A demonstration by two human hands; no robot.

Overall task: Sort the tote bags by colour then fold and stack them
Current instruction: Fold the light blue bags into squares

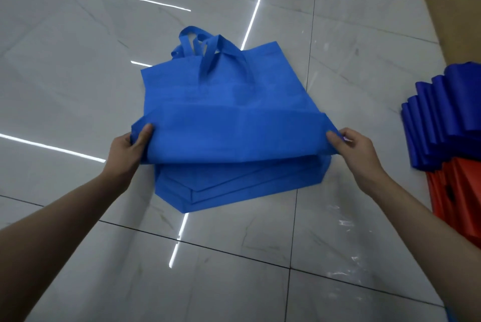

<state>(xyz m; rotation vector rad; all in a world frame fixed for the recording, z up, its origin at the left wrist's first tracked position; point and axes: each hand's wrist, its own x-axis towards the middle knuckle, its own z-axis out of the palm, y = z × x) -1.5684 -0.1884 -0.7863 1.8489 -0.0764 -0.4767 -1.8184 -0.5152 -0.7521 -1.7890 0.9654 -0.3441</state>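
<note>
The left hand (pixel 130 147) and right hand (pixel 356 149) are holding well apart, each one pinching an opposite side edge of a light blue tote bag (pixel 234 134), thumbs lying on top of the fabric. The bag's near part is lifting off the white marble-look tile floor (pixel 78 61), while its far part and 2 looped handles (pixel 208 50) are lying away from the person. Directly beneath it, flat blue bag layers (pixel 234 188) are resting on the floor; how many cannot be told. At the right edge, a pile of darker blue bags (pixel 442 118) is sitting on top of orange-red bags (pixel 458 191), near a brown cardboard surface (pixel 447 9).
</note>
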